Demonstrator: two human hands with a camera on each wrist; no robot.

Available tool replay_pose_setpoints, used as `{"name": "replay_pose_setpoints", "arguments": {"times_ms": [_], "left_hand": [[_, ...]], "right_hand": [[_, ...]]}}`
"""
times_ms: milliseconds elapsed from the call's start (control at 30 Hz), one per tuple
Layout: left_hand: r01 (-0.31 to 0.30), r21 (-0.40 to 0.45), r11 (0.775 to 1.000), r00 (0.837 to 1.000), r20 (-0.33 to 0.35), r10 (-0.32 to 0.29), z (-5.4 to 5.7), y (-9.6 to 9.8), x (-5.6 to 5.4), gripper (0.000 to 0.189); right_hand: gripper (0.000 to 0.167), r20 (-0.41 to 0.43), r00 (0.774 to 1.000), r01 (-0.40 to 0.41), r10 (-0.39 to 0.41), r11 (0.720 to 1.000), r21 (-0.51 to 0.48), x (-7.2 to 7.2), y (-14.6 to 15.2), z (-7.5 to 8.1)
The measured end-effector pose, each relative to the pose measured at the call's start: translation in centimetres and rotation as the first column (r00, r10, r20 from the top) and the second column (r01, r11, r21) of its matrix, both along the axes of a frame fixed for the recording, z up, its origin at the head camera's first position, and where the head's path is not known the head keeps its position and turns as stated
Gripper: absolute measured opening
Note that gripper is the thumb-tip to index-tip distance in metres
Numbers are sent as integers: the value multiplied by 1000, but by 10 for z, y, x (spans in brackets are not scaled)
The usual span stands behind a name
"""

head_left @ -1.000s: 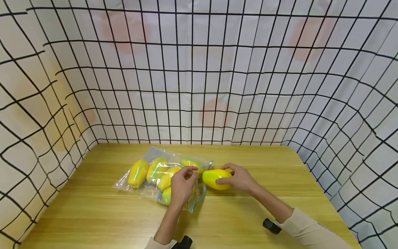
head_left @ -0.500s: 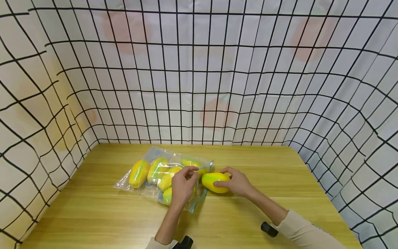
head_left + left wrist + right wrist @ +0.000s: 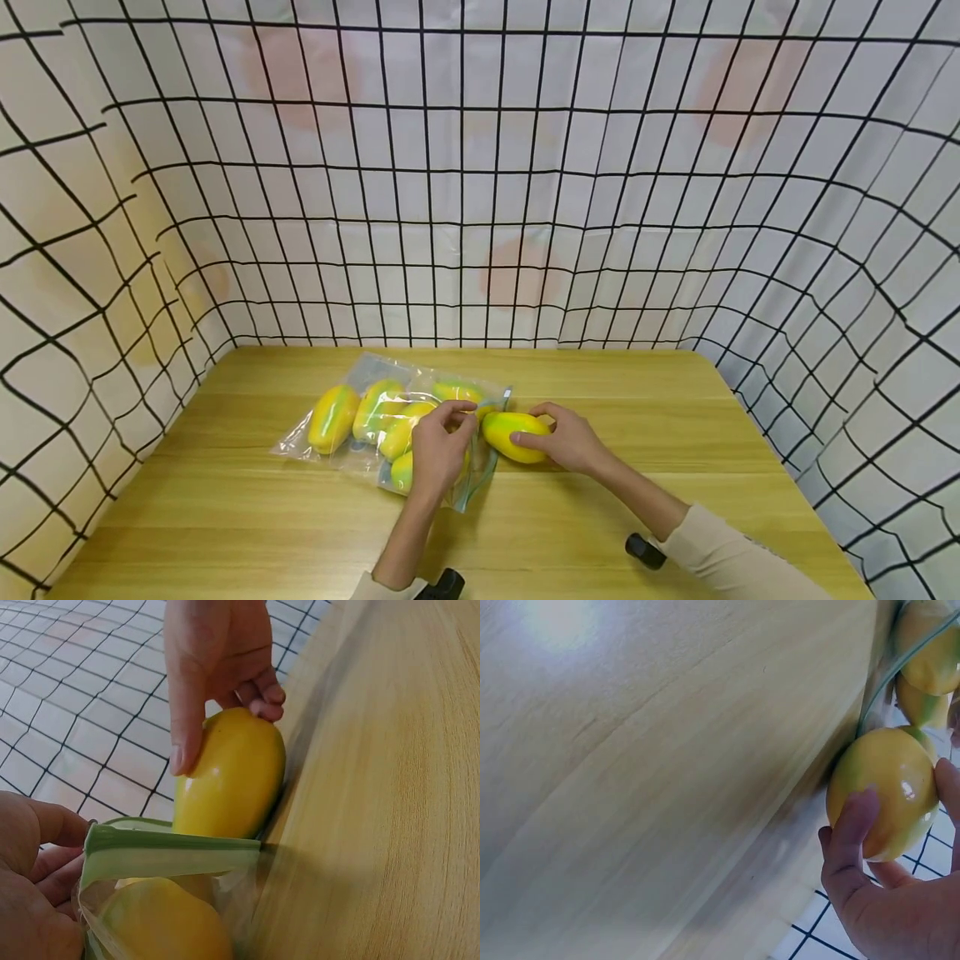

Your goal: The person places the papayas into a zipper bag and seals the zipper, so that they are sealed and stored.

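Observation:
A clear zip bag [image 3: 369, 367] lies on the table with several yellow-green mangoes [image 3: 334, 418] inside, its mouth facing right. My left hand [image 3: 441, 446] pinches the upper layer at the mouth; in the left wrist view the greenish zip edge [image 3: 172, 849] stands raised beside those fingers. From the right, my right hand [image 3: 573, 442] grips another mango [image 3: 512, 437] lying on its side, thumb on the near face and fingers on the far one. This mango's front end is at the bag mouth, partly behind the zip edge in the left wrist view.
The wooden table [image 3: 637, 400] extends around the bag and hands. White cloth walls with a black grid [image 3: 480, 200] enclose its back and sides. Black wrist cameras [image 3: 645, 551] sit on both wrists near the front.
My right hand has moved the mango a little to the left, up to the bag mouth. The left hand and the bag have hardly moved.

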State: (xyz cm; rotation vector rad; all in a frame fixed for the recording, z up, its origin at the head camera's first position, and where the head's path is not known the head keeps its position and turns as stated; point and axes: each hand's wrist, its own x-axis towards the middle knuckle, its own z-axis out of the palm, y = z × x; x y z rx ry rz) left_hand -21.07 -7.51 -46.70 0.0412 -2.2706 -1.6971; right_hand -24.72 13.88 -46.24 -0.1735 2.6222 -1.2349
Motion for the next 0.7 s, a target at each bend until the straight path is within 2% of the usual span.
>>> {"name": "replay_pose_setpoints", "arguments": {"times_ms": [267,433,700], "left_hand": [[0,8,1000,1000,0,0,-1,0,0,15],[-2,-5,1000,1000,-1,2,0,0,0,14],[-4,7,1000,1000,-4,4,0,0,0,14]], "right_hand": [[68,26,1000,16,-15,999,-46,0,-1,-1],[68,70,997,27,-20,994,-106,2,0,0],[62,111,993,54,-34,981,-184,2,-5,-3]]}}
